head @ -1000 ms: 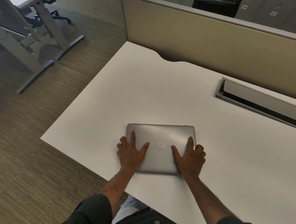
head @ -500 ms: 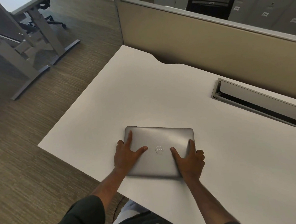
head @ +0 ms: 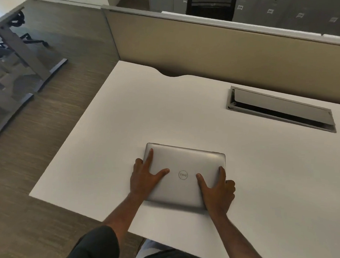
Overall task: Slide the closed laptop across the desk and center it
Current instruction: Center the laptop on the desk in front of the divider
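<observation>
A closed silver laptop (head: 187,163) with a round logo on its lid lies flat on the white desk (head: 146,111), near the front edge and left of the desk's middle. My left hand (head: 145,178) grips its left side: thumb and forefinger spread on the lid, the other fingers curled over the edge. My right hand (head: 217,192) holds the right side the same way, thumb on the lid and fingers wrapped round the right edge. The laptop's near corners are hidden under my palms.
A grey cable tray (head: 280,110) with a hinged flap is set into the desk at the back right. A beige partition (head: 228,51) stands along the far edge. Left of the desk lie wood-look floor and another desk's grey legs (head: 21,48).
The laptop has slid a little to the right across the desk with both hands on it. My head has tilted, so the view reaches farther over the partition.
</observation>
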Demonstrator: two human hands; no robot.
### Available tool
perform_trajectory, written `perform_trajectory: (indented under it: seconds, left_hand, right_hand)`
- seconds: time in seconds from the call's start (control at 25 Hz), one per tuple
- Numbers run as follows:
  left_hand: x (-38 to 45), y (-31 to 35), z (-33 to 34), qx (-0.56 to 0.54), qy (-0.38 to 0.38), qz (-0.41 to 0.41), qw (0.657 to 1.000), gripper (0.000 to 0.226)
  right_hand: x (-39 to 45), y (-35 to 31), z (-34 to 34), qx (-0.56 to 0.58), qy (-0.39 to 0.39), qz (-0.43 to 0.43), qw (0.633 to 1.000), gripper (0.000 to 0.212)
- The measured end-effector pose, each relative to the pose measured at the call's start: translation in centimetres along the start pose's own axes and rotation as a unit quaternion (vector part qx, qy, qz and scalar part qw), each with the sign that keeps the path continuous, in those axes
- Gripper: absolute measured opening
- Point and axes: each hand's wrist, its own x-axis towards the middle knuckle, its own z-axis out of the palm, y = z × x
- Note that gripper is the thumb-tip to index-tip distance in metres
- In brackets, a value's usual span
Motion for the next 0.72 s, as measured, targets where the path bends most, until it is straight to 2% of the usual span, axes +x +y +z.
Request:
perform_trajectory:
  seconds: [0.28,0.72]
  left_hand:
    - [2.3,1.4,-0.1,0.024,-0.029,0.059,0.998,0.102]
    - [3.7,2.0,0.9,0.039,-0.056,0.085,0.994,0.100]
  right_hand:
    - [-0.3,0.0,-0.1,0.016,0.035,0.048,0.998,0.094]
    - [0.5,0.3,-0.6,0.006,0.050,0.068,0.996,0.096]
